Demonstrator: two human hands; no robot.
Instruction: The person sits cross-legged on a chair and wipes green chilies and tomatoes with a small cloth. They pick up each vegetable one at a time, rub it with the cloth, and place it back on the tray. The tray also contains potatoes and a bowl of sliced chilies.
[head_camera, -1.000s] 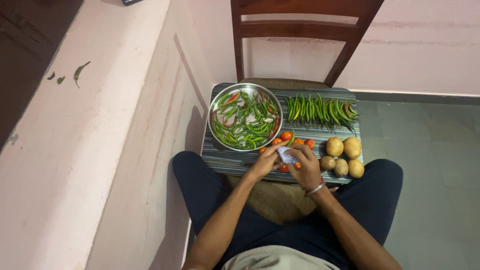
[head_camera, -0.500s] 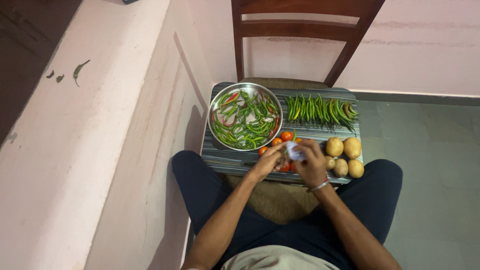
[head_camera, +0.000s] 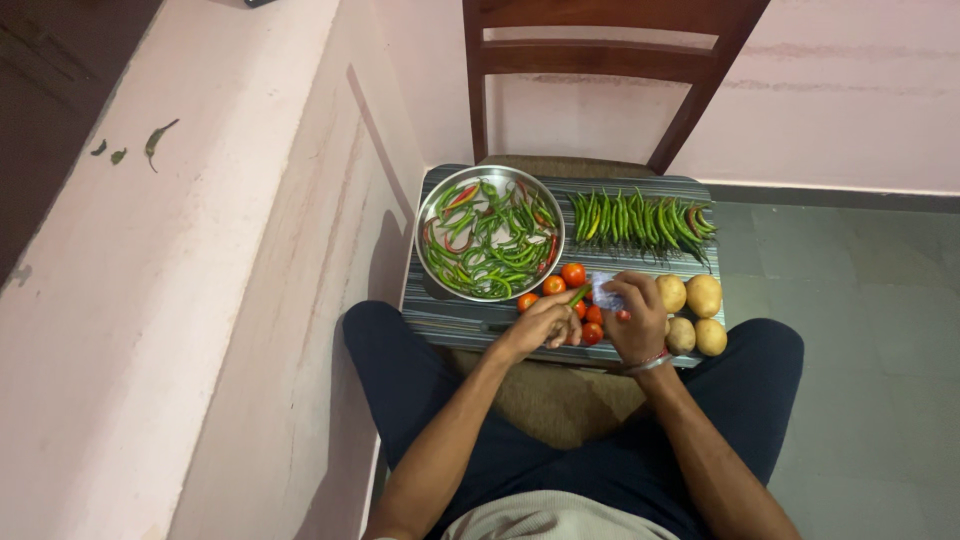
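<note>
My left hand (head_camera: 541, 323) pinches a green chilli (head_camera: 578, 296) that points up and right from its fingers. My right hand (head_camera: 636, 320) holds a small white cloth (head_camera: 604, 293) just to the right of it, above the small red tomatoes (head_camera: 575, 276). Both hands hover over the front of a striped board (head_camera: 450, 316) lying on a chair seat. A steel bowl (head_camera: 430, 212) full of green and red chillies sits at the board's back left. A row of green chillies (head_camera: 640, 218) lies at the back right.
Several potatoes (head_camera: 704, 295) lie at the board's right front. The wooden chair back (head_camera: 600, 58) rises behind. A pink ledge (head_camera: 200, 260) runs along my left, with chilli bits (head_camera: 158, 140) on it. Grey floor tiles (head_camera: 860, 330) lie to the right. My knees flank the chair.
My hands have drawn apart: the right hand moved right with the cloth toward the potatoes, and the left hand now holds the green chilli clear of the cloth.
</note>
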